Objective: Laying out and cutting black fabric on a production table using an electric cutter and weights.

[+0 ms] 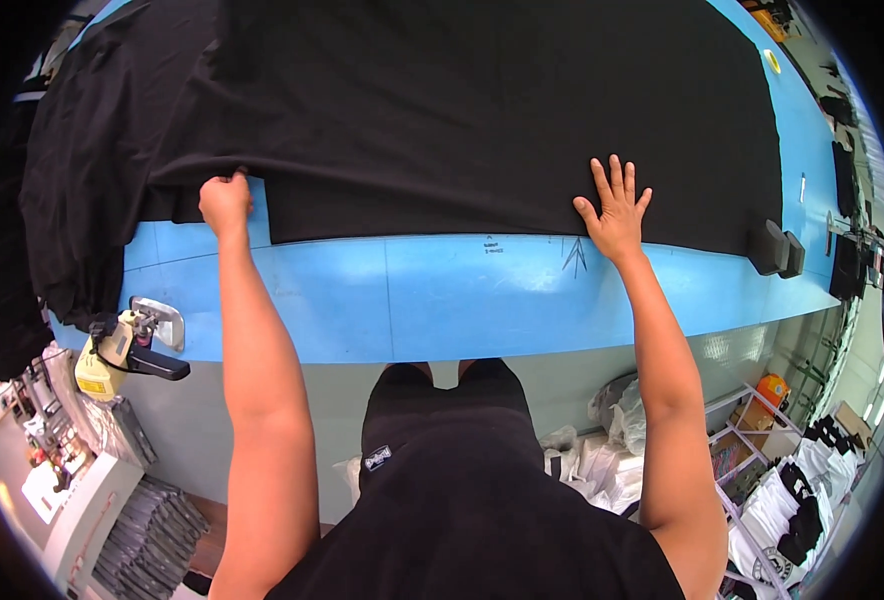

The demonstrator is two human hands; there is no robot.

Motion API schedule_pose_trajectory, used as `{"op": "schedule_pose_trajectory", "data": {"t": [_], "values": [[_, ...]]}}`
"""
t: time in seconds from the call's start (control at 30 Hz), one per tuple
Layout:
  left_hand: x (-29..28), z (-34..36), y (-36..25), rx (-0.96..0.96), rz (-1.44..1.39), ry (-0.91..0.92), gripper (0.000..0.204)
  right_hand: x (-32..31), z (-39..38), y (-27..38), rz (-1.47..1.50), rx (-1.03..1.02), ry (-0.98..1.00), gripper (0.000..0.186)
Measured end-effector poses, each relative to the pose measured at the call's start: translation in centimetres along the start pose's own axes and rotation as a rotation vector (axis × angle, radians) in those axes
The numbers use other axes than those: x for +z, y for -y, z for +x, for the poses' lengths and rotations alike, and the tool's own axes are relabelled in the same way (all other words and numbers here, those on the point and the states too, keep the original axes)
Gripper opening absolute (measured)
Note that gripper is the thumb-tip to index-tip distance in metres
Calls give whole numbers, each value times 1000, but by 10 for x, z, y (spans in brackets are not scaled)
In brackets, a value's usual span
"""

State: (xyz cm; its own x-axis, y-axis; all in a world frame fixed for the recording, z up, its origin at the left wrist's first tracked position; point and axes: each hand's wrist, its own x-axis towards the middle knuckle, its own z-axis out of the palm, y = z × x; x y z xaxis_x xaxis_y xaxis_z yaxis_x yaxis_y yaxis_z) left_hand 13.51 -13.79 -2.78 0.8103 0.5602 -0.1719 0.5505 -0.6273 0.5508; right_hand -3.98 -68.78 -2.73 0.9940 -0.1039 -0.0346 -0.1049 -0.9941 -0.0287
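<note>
A wide sheet of black fabric (412,110) covers most of the blue table (332,300). Its right part lies flat, while loose folds run across the left side and hang over the table's left end. My left hand (226,203) is closed on the fabric's near edge, where the cloth is bunched and a patch of blue tabletop shows beside it. My right hand (617,212) rests palm down on the fabric close to its near edge, fingers spread, holding nothing.
A cream-and-black handheld cutting machine (112,355) sits at the table's near left corner. Dark block weights (776,250) stand on the fabric's near right corner. A tape roll (772,62) lies at the far right edge. Piled garments (802,500) are on a rack at lower right.
</note>
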Motion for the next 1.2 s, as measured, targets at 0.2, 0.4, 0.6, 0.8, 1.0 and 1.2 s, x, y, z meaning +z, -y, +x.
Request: {"op": "schedule_pose_trajectory", "data": {"t": [0.2,0.4,0.6,0.8,1.0,1.2], "values": [[-13,-4,13,-122,-562,133,19,3,2,1,31,-10,0,72],[-65,-65,38,-74,-1222,255,22,-15,5,-6,131,33,24,69],[-91,-79,65,-60,-1040,293,38,-9,26,-20,38,128,-17,71],[-47,-54,103,116,-608,299,20,1,24,-31,24,109,-17,70],[-67,-58,101,140,-545,302,19,-22,37,56,188,-35,-93,69],[-80,-67,97,110,-521,354,18,-13,56,131,158,-169,-40,75]]}}
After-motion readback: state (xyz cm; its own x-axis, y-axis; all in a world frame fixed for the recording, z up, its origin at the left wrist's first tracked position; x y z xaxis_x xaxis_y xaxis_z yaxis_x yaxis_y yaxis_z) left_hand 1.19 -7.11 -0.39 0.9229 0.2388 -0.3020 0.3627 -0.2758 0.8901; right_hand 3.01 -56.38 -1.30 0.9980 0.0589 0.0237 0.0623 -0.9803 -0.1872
